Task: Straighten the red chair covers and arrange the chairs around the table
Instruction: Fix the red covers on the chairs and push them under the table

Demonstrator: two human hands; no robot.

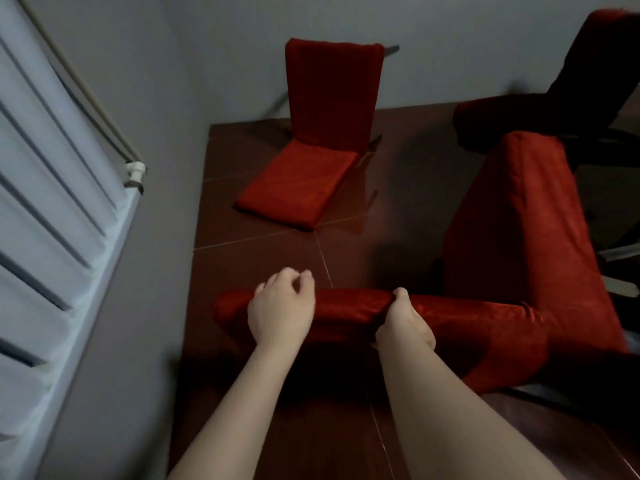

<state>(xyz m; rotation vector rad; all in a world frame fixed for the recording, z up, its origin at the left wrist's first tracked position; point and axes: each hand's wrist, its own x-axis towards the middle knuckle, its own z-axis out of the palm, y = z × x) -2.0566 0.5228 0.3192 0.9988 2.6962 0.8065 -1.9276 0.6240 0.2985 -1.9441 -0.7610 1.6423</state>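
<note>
Though the fingers (294,277) of the left hand (280,311) are plainly curled in with their tips close together, we cannot tell whether they pinch any cloth. They sit just past the far edge of the red cover (346,308), and the hand lies over it, knuckles up. The right hand (403,323), just beside it toward 3 o'clock, grips that same cover: its thumb (400,293) hooks over the top and the rest of the hand wraps the near side. Both bare forearms come in from 6 o'clock.

The cover under our hands forms a padded roll running from 9 to 3 o'clock across the lower middle of the view. From its right end a broad red panel (519,220) stretches away toward 1 o'clock — the two make an L.

At 12 o'clock, well apart from our hands, a second chair (329,133) stands on the dark red-brown tiled floor (259,254), its red back upright and its red seat flat. At 2 o'clock a third chair (554,109) sits in shadow, its cover dark. A grey wall (166,98) runs behind them, and a white pleated curtain (52,202) fills the side at 9 o'clock.
</note>
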